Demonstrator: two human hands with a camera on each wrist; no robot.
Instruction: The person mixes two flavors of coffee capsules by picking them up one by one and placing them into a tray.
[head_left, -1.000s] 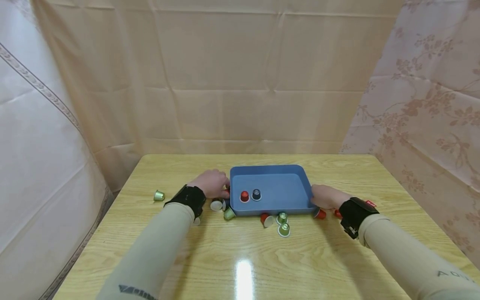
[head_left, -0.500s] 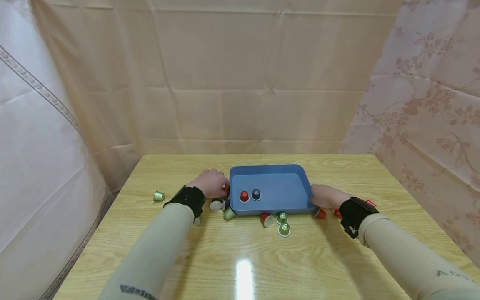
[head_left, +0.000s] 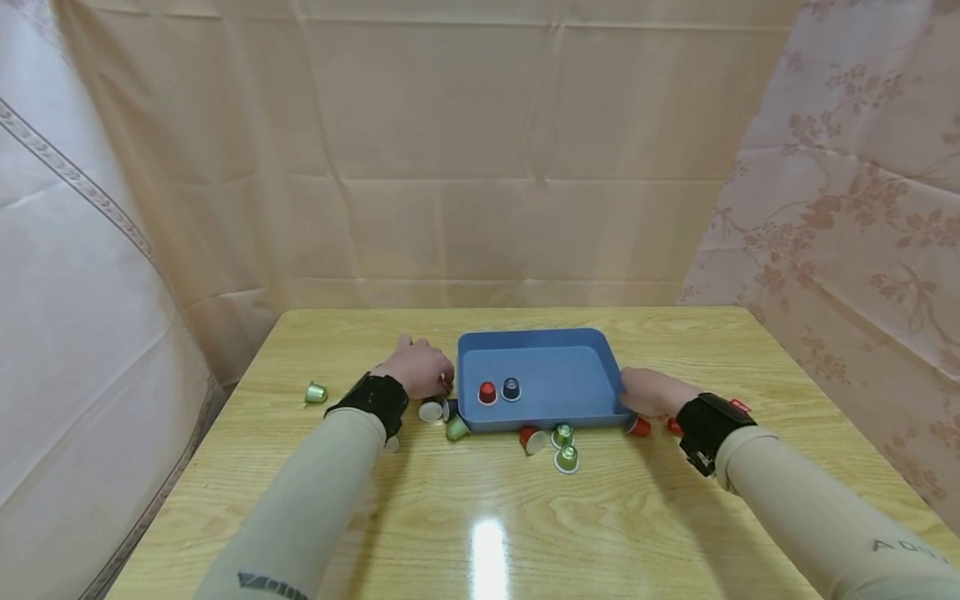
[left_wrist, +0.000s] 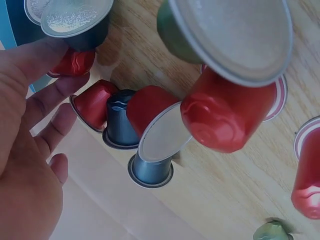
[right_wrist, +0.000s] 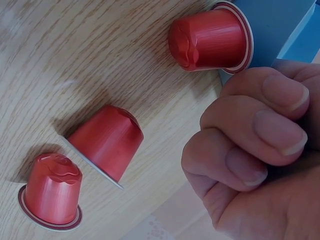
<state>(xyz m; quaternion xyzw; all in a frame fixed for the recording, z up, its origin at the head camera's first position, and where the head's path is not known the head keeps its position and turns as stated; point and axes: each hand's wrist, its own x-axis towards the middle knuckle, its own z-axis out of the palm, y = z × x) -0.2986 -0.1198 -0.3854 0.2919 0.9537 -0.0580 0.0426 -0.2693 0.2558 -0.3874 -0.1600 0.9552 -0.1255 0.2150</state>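
Just left of the blue tray [head_left: 555, 420], my left hand [head_left: 417, 370] pinches a red coffee capsule [left_wrist: 77, 63] between thumb and index finger, with the other fingers spread loosely. Close around that hand lie red, dark blue and green capsules, such as a white-lidded dark one [left_wrist: 80, 25] and a dark blue one [left_wrist: 122, 120]. My right hand [head_left: 654, 392] grips the tray's right wall, its fingers curled; the thumb is mostly hidden. Beside it lies a red capsule [right_wrist: 212, 40] touching the tray. Inside the tray stand a red capsule [head_left: 487, 393] and a dark blue capsule [head_left: 512, 389].
Along the tray's front side are a tipped red capsule [head_left: 532, 440], two green capsules [head_left: 566, 458] and another green one [head_left: 457, 428] at the corner. A lone green capsule [head_left: 316, 392] lies far left on the wooden table [head_left: 420, 533]. Cloth hangs behind.
My left hand has shifted slightly left, away from the tray's wall, with the red capsule between its fingers. My right hand has stayed at the tray.
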